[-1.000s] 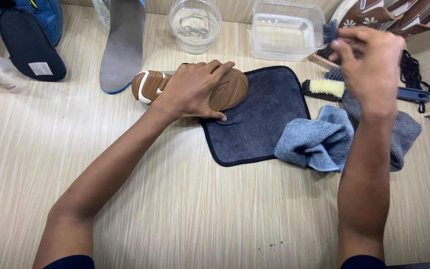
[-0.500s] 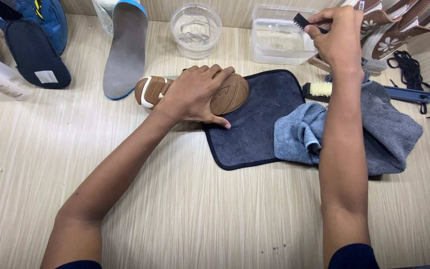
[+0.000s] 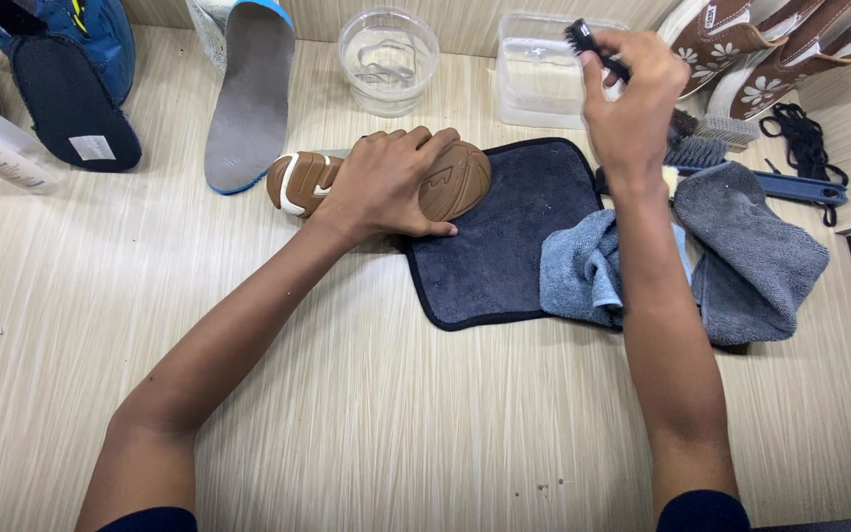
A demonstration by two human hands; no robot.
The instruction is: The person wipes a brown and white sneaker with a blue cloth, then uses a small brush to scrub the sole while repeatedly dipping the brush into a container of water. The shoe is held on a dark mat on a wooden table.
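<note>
- Pale wood with thin lines makes up the desk, and lots of things lie along its far edge.
- A shoe lies upside down, so its brown bumpy bottom faces up. The heel end has a white stripe across it. The toe end rests on a dark blue mat and the heel end lies on the bare desk.
- The left hand lies flat on top of the shoe with its fingers spread and pressing down, holding it in place.
- The right hand is lifted up near the far edge of the desk. It is closed around a small brush with black bristles. The bristles stick out past the fingers.
- The brush is just over a clear plastic box that looks like it has water in it.
- A round clear bowl stands to the left of the box.
- A grey insole with a blue edge lies near the heel of the shoe, not touching it.
- A blue shoe lies in the far left corner.
- A light blue cloth is bunched up on the right edge of the mat, and a grey cloth lies beside it.
- Another brush with a blue handle lies behind the cloths.
- Brown shoes with white flowers stand in the far right corner, with black laces next to them.
</note>
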